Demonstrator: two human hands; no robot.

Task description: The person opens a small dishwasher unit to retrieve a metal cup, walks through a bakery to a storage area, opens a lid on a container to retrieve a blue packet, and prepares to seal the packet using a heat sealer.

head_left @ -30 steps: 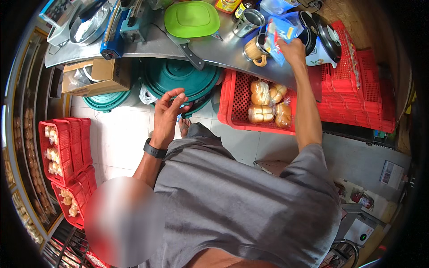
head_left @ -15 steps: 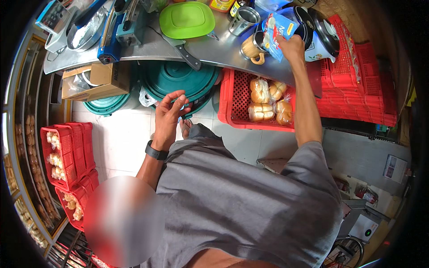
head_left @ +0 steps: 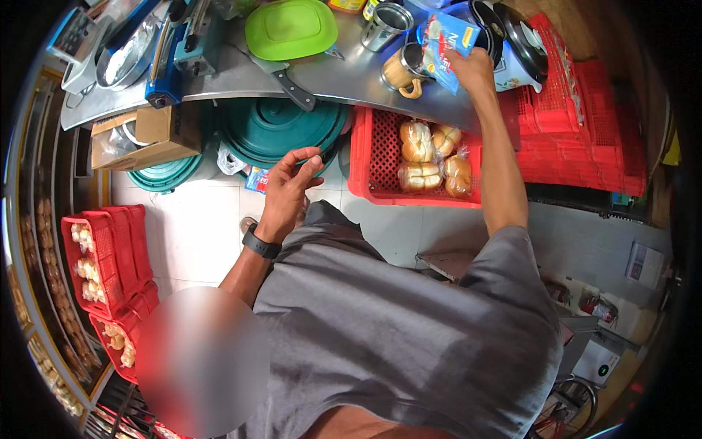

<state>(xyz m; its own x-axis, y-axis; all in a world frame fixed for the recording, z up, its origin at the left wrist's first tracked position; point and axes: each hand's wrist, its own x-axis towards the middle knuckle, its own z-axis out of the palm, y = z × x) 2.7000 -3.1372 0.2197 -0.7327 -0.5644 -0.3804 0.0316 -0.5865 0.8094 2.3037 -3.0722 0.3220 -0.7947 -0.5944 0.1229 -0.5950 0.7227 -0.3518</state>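
My right hand (head_left: 474, 73) is closed on a blue packet (head_left: 447, 47), gripping it by its right side above the steel counter. The packet's left edge overlaps the rim of a wood-look mug (head_left: 401, 71) with a tan handle. Whether anything comes out of the packet cannot be seen. A steel cup (head_left: 385, 29) stands just behind the mug. My left hand (head_left: 287, 194), with a dark band on its wrist, hovers before a green lidded bin (head_left: 281, 128). Its fingers are loosely bent and apart, with nothing visible in them.
A black-handled knife (head_left: 294, 89) lies at the steel counter's (head_left: 219, 84) front edge, its handle jutting out. Behind it sits a lime-green lid (head_left: 291, 29). Below are a red crate (head_left: 373, 157) with bagged bread (head_left: 431, 161) and a cardboard box (head_left: 157, 135). Red crates (head_left: 110, 249) stand at left.
The whole view has shifted slightly. My right hand has brought the packet closer to the mug, over its rim. My left hand has turned a little, and a blue packet beyond it has come into sight.
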